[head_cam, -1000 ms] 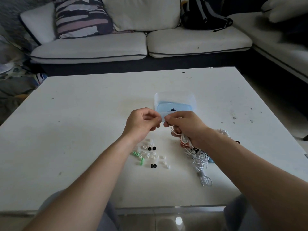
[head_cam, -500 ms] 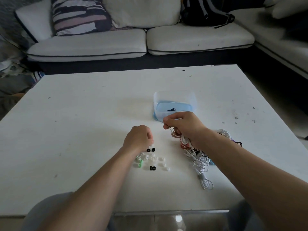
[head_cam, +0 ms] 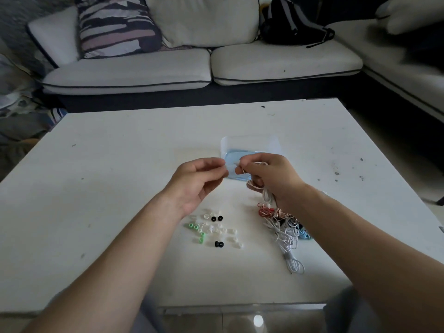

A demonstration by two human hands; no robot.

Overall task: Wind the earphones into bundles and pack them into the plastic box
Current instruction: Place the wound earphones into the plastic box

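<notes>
A clear plastic box (head_cam: 249,144) with a blue bottom stands at the table's middle, just behind my hands. My right hand (head_cam: 269,176) is closed on a white earphone cable (head_cam: 265,194) that hangs down to a tangle of white, red, copper and blue earphones (head_cam: 286,227) on the table. My left hand (head_cam: 199,181) is raised beside it, thumb and fingertips pinched near the right hand's fingertips; what they pinch is too small to tell.
Loose ear tips (head_cam: 213,229), white, green and black, lie scattered under my left wrist. The white table (head_cam: 108,188) ends near my lap. A white sofa (head_cam: 204,68) with a striped cushion (head_cam: 115,25) and a black bag (head_cam: 290,22) stands beyond.
My left hand went down to the ear tips half a second ago and has risen back up to meet the right hand. The right hand stayed by the box holding the cable.
</notes>
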